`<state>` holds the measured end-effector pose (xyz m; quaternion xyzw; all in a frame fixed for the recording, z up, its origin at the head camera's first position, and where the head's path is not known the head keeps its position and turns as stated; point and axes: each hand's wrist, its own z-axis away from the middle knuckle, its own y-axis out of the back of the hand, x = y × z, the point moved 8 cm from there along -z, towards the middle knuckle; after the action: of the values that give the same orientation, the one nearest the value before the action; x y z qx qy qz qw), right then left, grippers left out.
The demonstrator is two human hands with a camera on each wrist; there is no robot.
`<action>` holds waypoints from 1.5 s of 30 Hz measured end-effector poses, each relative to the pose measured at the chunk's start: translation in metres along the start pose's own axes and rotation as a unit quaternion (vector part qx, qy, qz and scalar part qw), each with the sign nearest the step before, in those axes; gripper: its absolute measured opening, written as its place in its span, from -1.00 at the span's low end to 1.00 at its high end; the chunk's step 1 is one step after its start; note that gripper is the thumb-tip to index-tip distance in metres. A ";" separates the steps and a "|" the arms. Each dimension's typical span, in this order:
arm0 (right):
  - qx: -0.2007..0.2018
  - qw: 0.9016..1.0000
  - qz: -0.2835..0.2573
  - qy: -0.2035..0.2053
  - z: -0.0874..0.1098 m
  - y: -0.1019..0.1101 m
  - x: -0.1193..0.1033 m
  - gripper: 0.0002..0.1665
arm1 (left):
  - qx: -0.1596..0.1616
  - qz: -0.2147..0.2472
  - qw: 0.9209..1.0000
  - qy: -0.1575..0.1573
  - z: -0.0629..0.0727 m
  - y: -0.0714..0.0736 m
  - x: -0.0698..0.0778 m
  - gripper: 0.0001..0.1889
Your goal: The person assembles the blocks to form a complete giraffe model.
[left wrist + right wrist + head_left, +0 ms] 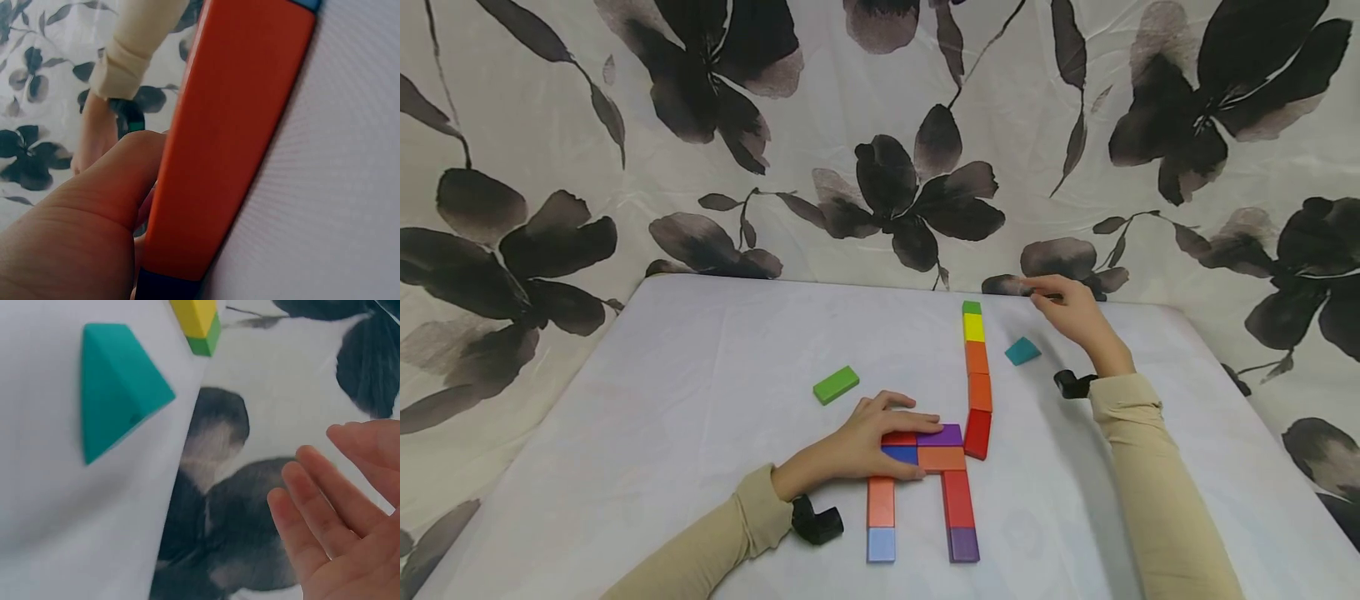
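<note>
My left hand [880,437] lies across the blocks in the middle, its fingers stretched over a red block [898,439] and a purple block [950,435]. The thumb reaches along a blue block [901,456] and the lower edge of an orange block [942,459]. Close up in the left wrist view, an orange-red block [225,137] stands beside the hand. Above the table's far right part hovers my right hand [1067,310], fingers loose and holding nothing. Nearest to it is a teal wedge-shaped block [122,387]; a column topped by yellow [973,327] and green [972,307] blocks rises nearby.
Two legs of blocks, one ending in light blue [881,545] and one in dark purple [964,545], extend toward me. A loose green block [836,385] lies left of the column. The white table [700,358] ends at a flowered cloth [820,100].
</note>
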<state>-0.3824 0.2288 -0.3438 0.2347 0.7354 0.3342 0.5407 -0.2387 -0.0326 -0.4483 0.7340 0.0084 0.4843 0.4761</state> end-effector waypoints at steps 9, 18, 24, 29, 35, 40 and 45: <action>0.004 1.000 -0.027 0.002 0.032 -0.004 0.030 -0.59 | 0.001 -0.001 1.000 -0.001 0.000 0.000 -0.001 -0.33; -0.091 0.994 0.039 0.042 0.049 -0.036 0.034 -0.48 | 0.005 -0.003 1.000 -0.003 0.000 0.001 -0.001 -0.33; -0.109 0.990 0.073 0.060 0.053 -0.045 0.027 -0.49 | 0.006 -0.004 1.000 -0.004 0.000 0.001 -0.001 -0.33; -0.107 0.989 0.092 0.050 0.049 -0.049 0.026 -0.48 | 0.006 -0.003 1.000 -0.001 0.000 0.002 -0.002 -0.33; -0.091 0.990 0.100 0.047 0.040 -0.049 0.024 -0.48 | 0.005 -0.003 1.000 -0.002 0.000 0.002 -0.001 -0.34; -0.099 0.989 0.107 0.032 0.029 -0.053 0.026 -0.50 | 0.006 -0.004 1.000 -0.007 0.000 0.001 0.000 -0.35; -0.109 0.988 0.108 0.019 0.021 -0.059 0.025 -0.53 | 0.005 -0.007 1.000 -0.007 0.000 0.000 0.000 -0.34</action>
<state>-0.3696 0.2124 -0.4075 0.2460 0.6749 0.4733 0.5099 -0.2388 -0.0325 -0.4481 0.7394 0.0128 0.4762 0.4758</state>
